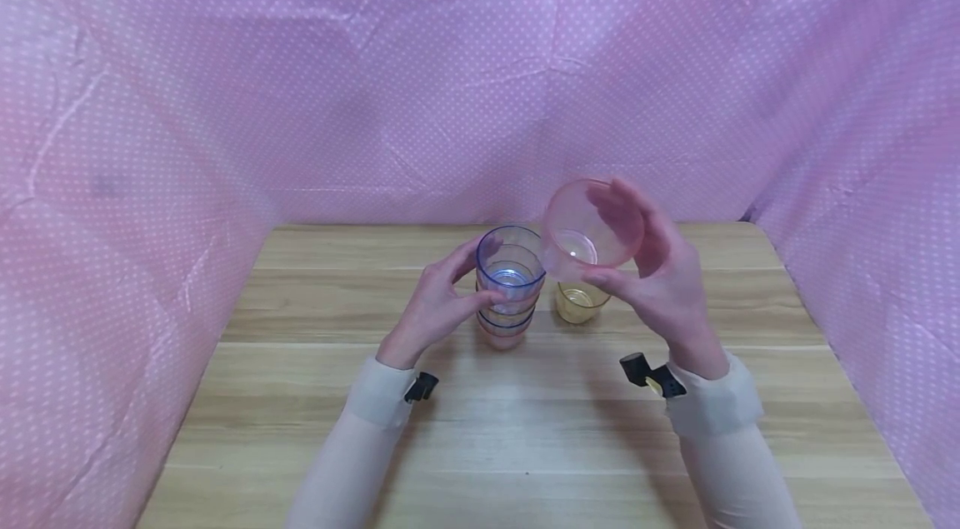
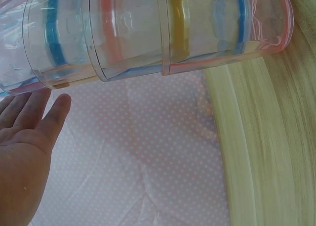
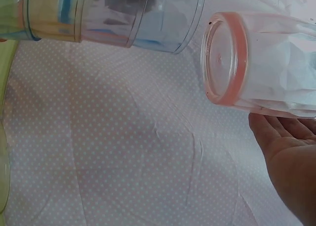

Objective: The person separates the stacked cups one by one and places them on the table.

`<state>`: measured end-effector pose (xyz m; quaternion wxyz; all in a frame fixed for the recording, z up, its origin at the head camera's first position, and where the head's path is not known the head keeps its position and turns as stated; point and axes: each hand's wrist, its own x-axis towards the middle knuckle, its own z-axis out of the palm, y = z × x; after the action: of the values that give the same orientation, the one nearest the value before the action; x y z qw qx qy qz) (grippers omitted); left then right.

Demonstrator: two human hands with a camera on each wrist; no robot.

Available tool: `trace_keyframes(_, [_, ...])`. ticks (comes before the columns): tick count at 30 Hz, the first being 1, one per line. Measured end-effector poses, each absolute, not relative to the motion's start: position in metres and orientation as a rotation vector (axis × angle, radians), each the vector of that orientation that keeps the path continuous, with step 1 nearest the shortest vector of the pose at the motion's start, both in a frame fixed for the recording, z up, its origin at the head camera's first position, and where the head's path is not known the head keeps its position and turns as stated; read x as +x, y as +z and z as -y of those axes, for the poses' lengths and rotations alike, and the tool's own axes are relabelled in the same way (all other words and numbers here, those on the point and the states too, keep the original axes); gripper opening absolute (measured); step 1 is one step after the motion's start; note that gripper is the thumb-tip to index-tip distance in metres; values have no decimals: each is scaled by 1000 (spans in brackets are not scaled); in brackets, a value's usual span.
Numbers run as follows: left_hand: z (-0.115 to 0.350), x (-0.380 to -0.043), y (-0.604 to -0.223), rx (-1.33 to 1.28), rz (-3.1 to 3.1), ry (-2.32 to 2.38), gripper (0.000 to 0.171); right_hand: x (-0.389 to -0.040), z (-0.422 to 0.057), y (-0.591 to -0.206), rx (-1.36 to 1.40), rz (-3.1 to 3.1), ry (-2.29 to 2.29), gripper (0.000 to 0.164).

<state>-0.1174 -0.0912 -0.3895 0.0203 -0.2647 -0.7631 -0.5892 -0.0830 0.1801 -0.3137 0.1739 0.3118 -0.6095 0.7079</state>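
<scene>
One upright stack of tinted cups [image 1: 519, 302] stands on the surface [image 1: 495, 446], the grip of the left hand [image 1: 435, 308] curved round its upper part. The grip of the right hand [image 1: 667, 287] holds a tilted pink cup [image 1: 564, 221], raised beside the stack's top, near a yellow cup [image 1: 577, 309].

Pale, close-fitting sleeves [image 1: 345, 471] cover both forearms, the right one finely creased. Around each wrist wraps 1 wide, off-white band: the left band [image 1: 377, 394] and the right band [image 1: 717, 404] both look plain. Each carries 1 small black device; the left device [image 1: 422, 387] is compact, the right device [image 1: 654, 379] shows a yellowish patch. The fingers [image 2: 57, 114] are bare.
</scene>
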Motion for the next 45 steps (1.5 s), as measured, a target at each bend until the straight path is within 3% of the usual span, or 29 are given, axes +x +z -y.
trace_keyframes(28, [91, -115, -389, -782, 2398, -1823, 74, -76, -218, -336, 812, 1641, 2067, 90])
trace_keyframes(45, [91, -115, -387, -774, 2418, -1817, 75, -75, -252, -366, 641, 1912, 1879, 90])
